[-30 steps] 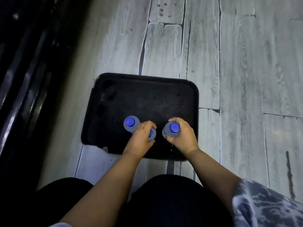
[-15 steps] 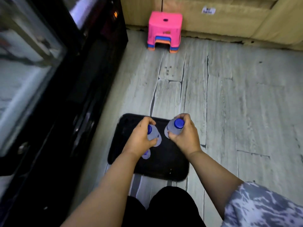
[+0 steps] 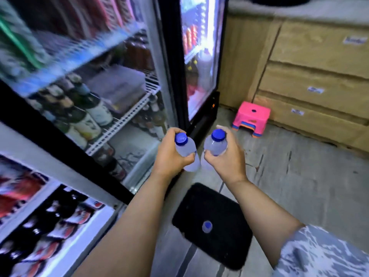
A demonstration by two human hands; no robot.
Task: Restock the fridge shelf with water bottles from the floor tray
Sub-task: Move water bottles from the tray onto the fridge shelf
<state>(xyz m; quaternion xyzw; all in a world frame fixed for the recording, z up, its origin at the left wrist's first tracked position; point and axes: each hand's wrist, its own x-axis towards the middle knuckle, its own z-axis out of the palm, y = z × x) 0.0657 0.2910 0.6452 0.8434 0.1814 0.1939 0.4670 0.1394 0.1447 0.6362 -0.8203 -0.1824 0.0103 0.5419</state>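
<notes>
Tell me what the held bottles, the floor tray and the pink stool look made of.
Held bottles: clear plastic, likely; see-through walls, glossy blue caps. Floor tray: matte black, probably plastic or rubber; dull, no glare. Pink stool: moulded plastic, it seems; smooth, uniform colour.

There is a single view, worn on the person's head, looking forward and steeply down over both forearms. The hands, left point(image 3: 171, 152) and right point(image 3: 227, 156), sit close to the lens near centre frame. The floor tray point(image 3: 229, 248) lies almost directly beneath, at 6 o'clock. The open fridge shelf point(image 3: 123, 116) fills the side from 8 to 11 o'clock, near and blurred (the wide lens bends its edges). A second glass door point(image 3: 201, 56) stands at 12 o'clock, and a pink stool point(image 3: 252, 116) farther off at 1 o'clock. No second view shares the scene.
</notes>
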